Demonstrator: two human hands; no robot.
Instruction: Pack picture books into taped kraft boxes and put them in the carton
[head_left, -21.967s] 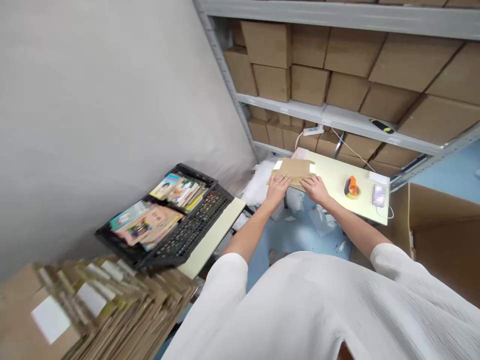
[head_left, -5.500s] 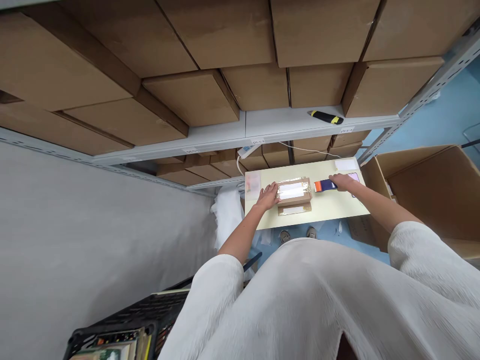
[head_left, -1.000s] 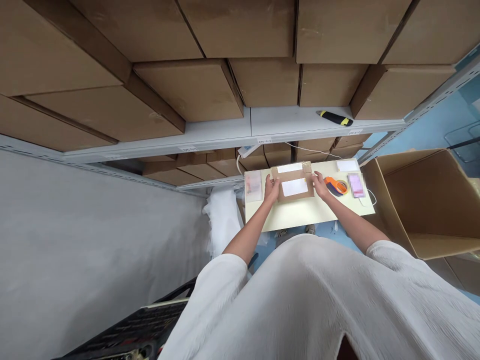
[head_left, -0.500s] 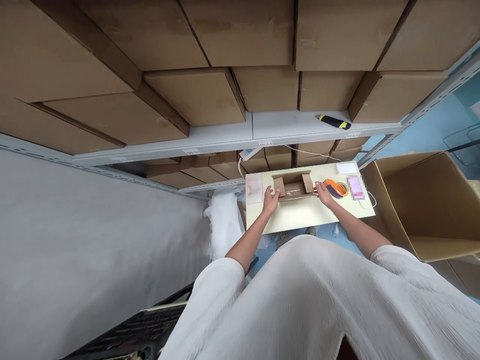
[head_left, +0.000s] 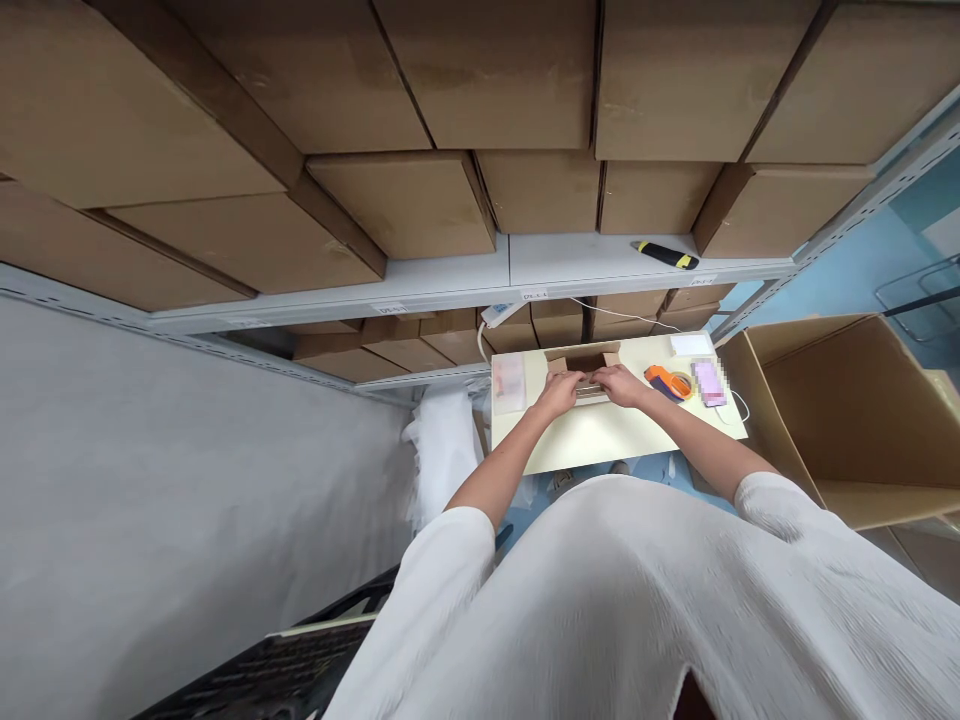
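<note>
An open cardboard box [head_left: 583, 357] sits toward the far edge of the surface [head_left: 585, 437]; the left hand [head_left: 559, 393] and right hand [head_left: 617, 385] are at its near side, fingers bent and nearly meeting — whether they pinch the cardboard is hidden. Just right of the right hand lies an orange tape dispenser [head_left: 664, 382], then a blurred pink item [head_left: 709, 383], with a white pad [head_left: 690, 345] beyond. A translucent sheet [head_left: 509, 383] lies left. A shelf [head_left: 450, 275] of cartons [head_left: 540, 195] bounds the far side, a large open carton [head_left: 885, 400] the right; between box and near edge runs a bare strip.
</note>
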